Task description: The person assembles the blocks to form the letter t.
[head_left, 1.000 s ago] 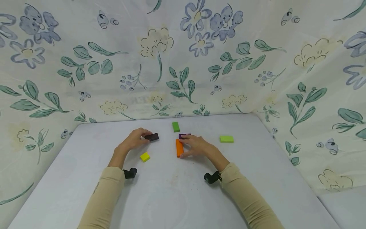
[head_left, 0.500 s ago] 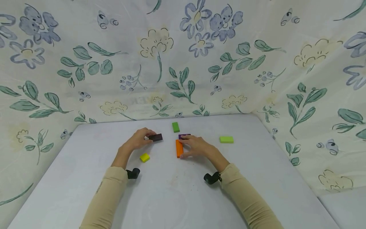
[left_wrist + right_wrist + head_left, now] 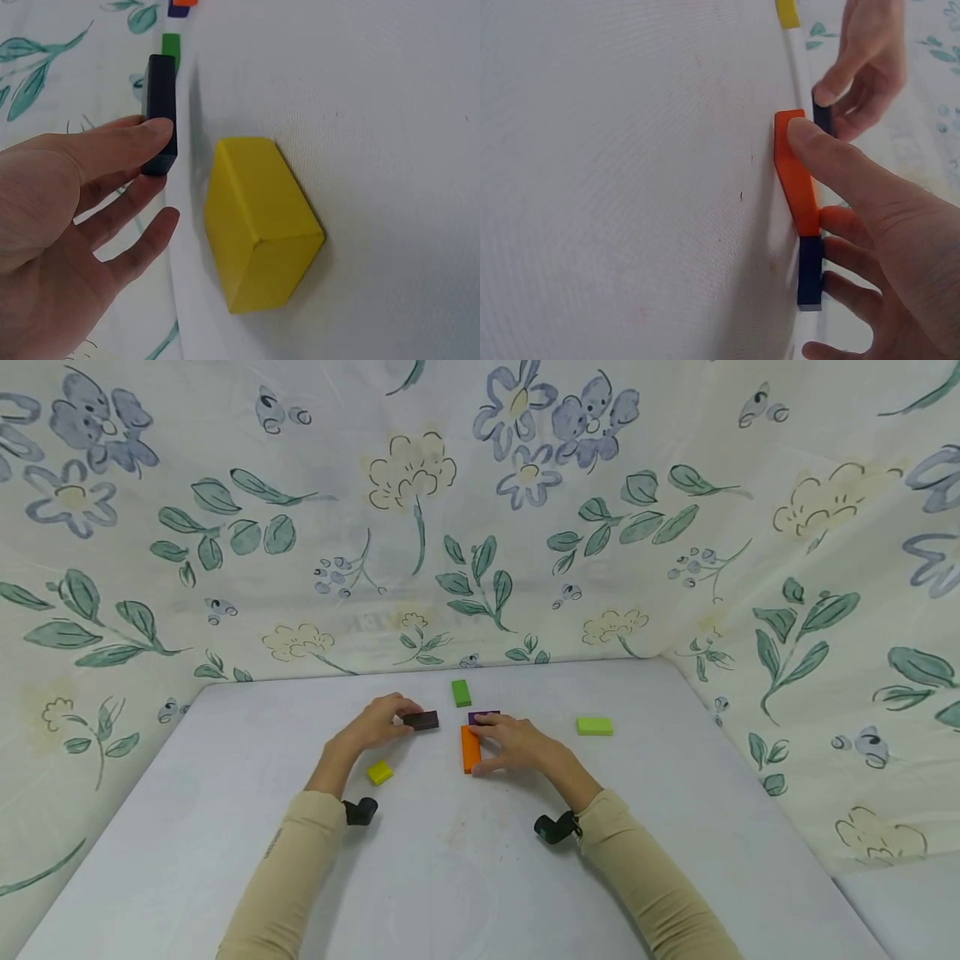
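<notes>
Nearest are two beige sleeves (image 3: 652, 877), each with a small black camera (image 3: 362, 812) at the wrist, over a white table (image 3: 420, 893). Just beyond the left cuff lies a yellow block (image 3: 380, 772). The right hand (image 3: 517, 739) has its fingers spread; its thumb touches the near end of an orange block (image 3: 470, 749), and its fingertips rest along the orange block and a purple block (image 3: 810, 271). The orange block points away from the person; the purple one lies crosswise, seemingly touching its far end. Left of both, a little apart, is a black block (image 3: 424, 720), long axis crosswise, one end facing that join. The left hand (image 3: 378, 721), much the nearer to it, pinches its other end; whether it touches the table is unclear. A lime block (image 3: 595, 726) lies well to the right. Farthest are a green block (image 3: 461, 692), then a flowered curtain (image 3: 408, 543).
</notes>
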`<state>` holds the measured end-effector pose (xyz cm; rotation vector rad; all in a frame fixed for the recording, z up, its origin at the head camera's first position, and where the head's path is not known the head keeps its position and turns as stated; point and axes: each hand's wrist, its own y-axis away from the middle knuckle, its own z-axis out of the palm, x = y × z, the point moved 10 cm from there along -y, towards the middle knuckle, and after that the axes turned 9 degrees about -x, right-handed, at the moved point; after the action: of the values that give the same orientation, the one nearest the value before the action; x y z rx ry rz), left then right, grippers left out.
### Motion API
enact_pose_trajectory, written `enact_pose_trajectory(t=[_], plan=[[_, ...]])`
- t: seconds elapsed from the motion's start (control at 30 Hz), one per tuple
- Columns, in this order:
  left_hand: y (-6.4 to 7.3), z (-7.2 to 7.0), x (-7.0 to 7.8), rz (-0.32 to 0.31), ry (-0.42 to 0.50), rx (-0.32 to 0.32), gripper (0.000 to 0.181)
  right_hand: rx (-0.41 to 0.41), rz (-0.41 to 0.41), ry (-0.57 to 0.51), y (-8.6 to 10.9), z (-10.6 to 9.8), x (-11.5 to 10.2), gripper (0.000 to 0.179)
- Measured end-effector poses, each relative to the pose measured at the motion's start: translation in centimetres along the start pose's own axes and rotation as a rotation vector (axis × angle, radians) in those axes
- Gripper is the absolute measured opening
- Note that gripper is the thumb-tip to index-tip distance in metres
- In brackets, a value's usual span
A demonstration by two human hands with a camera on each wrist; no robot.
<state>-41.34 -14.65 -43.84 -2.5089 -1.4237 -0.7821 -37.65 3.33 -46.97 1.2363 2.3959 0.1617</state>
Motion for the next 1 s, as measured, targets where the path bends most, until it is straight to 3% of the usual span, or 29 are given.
enact_pose_trajectory(t=[1.0], plan=[[-2.3,0.8,2.1,0.039,-0.032,-0.031,0.034,0.005,-0.005,-0.015,0.2,-0.3,-0.3,0.083]])
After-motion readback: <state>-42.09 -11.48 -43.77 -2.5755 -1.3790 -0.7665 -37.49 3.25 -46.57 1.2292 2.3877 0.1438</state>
